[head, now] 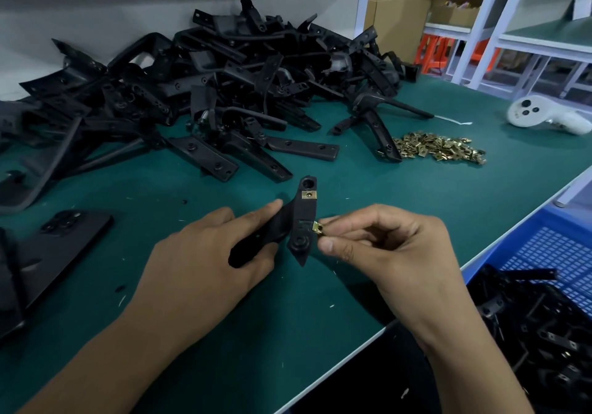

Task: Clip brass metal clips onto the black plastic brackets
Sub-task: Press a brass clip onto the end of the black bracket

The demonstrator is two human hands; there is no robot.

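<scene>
Left hand [205, 253] curled round the dark handle end of a black plastic bracket [302, 221], lifted just above the green table [288, 317]. Right hand [381, 247] pinching a small brass metal clip [317, 228] between thumb and fingertips, touching the bracket's right edge. Above those fingers, a second brass clip [308, 194] already seated on the bracket's upper end. Right of the right hand, a blue perforated plastic crate [551, 253] with black parts. Farther off, a heap of loose brass clips [439, 147]. Beyond the left fingers, a large pile of black brackets [224, 86].
</scene>
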